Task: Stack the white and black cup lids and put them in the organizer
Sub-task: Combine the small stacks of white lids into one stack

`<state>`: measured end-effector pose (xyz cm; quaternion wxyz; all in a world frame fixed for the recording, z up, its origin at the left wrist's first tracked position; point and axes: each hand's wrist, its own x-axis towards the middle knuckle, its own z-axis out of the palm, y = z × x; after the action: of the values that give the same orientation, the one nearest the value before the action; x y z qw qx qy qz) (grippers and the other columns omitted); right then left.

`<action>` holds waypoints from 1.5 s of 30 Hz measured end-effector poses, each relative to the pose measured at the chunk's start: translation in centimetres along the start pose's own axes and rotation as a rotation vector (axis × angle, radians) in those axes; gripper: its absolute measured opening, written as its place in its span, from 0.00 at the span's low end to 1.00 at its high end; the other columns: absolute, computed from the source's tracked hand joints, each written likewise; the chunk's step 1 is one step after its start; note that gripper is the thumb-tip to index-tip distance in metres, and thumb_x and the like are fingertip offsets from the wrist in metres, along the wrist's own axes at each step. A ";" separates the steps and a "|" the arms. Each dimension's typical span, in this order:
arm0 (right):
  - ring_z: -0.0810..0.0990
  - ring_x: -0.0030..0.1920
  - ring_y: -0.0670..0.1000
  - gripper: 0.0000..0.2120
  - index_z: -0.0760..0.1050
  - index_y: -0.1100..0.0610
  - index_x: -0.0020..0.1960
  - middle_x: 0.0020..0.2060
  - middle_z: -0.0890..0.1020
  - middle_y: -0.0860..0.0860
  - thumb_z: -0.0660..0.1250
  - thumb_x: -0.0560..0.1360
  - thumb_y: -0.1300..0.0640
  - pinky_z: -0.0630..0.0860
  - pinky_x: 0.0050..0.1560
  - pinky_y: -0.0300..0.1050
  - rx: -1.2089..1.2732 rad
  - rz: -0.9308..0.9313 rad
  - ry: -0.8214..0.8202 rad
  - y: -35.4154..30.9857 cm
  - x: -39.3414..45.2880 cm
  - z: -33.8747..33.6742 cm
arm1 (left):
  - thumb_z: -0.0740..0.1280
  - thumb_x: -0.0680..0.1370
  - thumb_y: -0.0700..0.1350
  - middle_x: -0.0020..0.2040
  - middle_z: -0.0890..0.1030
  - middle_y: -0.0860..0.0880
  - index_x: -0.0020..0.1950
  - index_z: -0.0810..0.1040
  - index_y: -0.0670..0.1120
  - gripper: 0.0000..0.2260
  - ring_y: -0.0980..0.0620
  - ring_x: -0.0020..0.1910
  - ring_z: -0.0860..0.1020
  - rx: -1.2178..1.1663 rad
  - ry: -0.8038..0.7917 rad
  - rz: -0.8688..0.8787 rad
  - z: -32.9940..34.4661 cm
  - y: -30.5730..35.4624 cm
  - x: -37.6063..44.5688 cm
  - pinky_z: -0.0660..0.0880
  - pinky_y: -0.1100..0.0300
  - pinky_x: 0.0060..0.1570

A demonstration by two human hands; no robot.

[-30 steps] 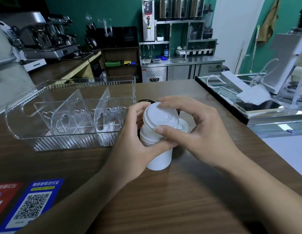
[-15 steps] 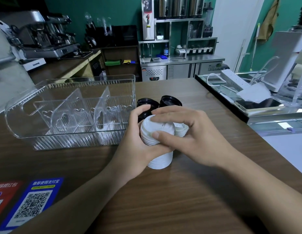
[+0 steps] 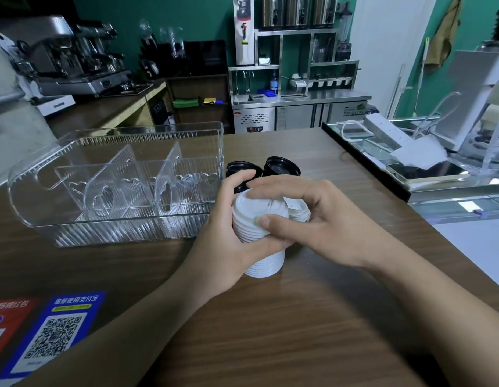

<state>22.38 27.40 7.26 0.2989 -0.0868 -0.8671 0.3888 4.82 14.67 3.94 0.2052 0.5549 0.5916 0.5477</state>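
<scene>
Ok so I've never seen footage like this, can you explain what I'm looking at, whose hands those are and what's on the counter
This is a single view from a camera worn on a person's head, looking down at their own bare hands; there is no machine. The left hand and right hand both grip a tall stack of white plastic cup lids standing on the brown wooden counter. A smaller white lid pile sits just behind. Beyond the hands stand two stacks of black cup lids. To the left lies a clear plastic organizer with dividers, with no lids in it yet.
</scene>
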 end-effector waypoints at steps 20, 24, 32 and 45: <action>0.84 0.46 0.49 0.02 0.90 0.48 0.50 0.46 0.85 0.44 0.80 0.77 0.52 0.79 0.50 0.48 -0.495 0.241 0.151 4.9 0.8 -0.3 | 0.77 0.78 0.65 0.73 0.80 0.62 0.79 0.71 0.66 0.31 0.58 0.73 0.79 0.166 -0.025 0.055 -0.5 -0.8 -0.1 0.77 0.54 0.72; 0.82 0.44 0.49 0.02 0.89 0.51 0.47 0.44 0.84 0.43 0.79 0.77 0.58 0.74 0.48 0.45 -0.547 0.257 0.129 4.7 0.9 -0.1 | 0.76 0.79 0.66 0.73 0.79 0.64 0.80 0.69 0.66 0.31 0.60 0.74 0.78 0.157 -0.032 0.048 -0.4 -0.9 -0.2 0.74 0.58 0.71; 0.80 0.46 0.51 0.03 0.82 0.54 0.49 0.43 0.82 0.45 0.74 0.81 0.59 0.73 0.49 0.48 -0.549 0.210 0.236 4.5 1.0 0.0 | 0.76 0.81 0.65 0.73 0.79 0.64 0.80 0.69 0.67 0.30 0.61 0.73 0.78 0.144 -0.034 0.038 -0.3 -0.5 -0.4 0.75 0.57 0.71; 0.83 0.44 0.52 0.10 0.81 0.63 0.53 0.44 0.87 0.56 0.69 0.88 0.57 0.80 0.51 0.49 0.131 0.086 0.548 0.5 1.1 -1.7 | 0.75 0.80 0.63 0.76 0.81 0.59 0.81 0.75 0.59 0.30 0.54 0.79 0.78 0.037 0.037 0.110 -1.0 0.1 0.2 0.74 0.42 0.80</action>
<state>22.49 29.20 8.28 0.5104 -0.2058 -0.7227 0.4183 3.94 14.37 4.43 0.1537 0.5800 0.5739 0.5573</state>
